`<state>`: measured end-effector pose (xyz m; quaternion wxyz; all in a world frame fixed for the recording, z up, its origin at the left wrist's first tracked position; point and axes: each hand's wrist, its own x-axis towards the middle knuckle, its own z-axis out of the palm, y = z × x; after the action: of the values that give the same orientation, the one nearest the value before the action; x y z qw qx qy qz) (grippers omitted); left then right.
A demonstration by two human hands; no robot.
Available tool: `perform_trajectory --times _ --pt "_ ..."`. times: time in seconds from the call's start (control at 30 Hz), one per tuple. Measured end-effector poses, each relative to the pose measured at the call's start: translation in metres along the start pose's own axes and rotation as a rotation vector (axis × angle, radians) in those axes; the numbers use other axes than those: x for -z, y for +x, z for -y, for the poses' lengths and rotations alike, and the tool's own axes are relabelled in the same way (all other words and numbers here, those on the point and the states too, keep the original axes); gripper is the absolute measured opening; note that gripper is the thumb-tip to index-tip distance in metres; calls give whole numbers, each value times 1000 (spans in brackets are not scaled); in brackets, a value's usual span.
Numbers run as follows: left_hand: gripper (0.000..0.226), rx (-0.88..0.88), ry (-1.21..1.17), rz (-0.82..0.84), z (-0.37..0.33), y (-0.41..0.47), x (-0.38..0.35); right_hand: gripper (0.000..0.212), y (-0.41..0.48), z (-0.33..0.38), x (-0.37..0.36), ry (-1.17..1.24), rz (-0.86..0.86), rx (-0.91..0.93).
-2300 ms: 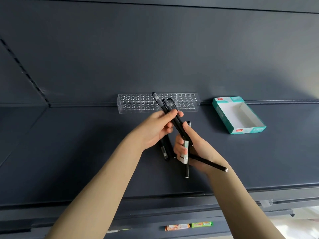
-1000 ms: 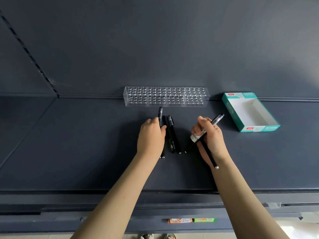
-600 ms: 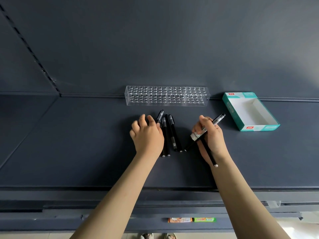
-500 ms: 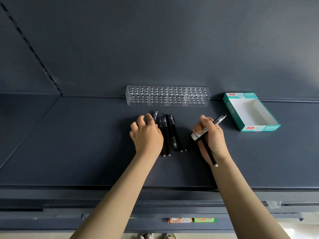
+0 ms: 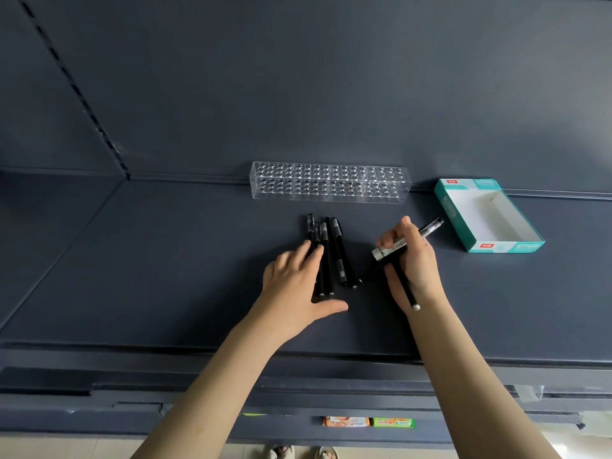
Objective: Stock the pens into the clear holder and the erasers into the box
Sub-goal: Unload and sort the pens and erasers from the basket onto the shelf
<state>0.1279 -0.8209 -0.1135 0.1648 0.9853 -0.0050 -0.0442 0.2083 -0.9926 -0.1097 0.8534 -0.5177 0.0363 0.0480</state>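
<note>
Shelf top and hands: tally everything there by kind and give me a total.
black pens: 7, five lying on the dark shelf, two in the right hand's grip
slim white eraser: 1, also in that grip
clear plastic holder with holes: 1
teal-and-white open cardboard box: 1
Total: 10

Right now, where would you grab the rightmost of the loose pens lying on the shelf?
Pinch the rightmost pen mid-barrel from above, one fingertip coming in from its open right side. It lies flat, and other pens crowd its left.
</note>
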Motion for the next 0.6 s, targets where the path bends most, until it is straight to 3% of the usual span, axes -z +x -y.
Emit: perform_trajectory --times 0.27,0.37,0.43,0.47,0.6 --pt "86 1 -105 -161 7 14 -1 41 2 -4 1 -82 -14 89" --pt "71 -53 -419 -334 -6 0 5 42 -4 -2 -3 -84 -36 116" --pt "64 -6 -645 -197 -22 -13 15 35 -9 -3 -9 -87 -57 125" --pt "71 11 -699 -110 -28 -17 17 33 -11 -3 -11 -98 -63 131" --pt "99 1 -684 31 -42 -21 14 19 -15 -5 -18 -32 -30 89"
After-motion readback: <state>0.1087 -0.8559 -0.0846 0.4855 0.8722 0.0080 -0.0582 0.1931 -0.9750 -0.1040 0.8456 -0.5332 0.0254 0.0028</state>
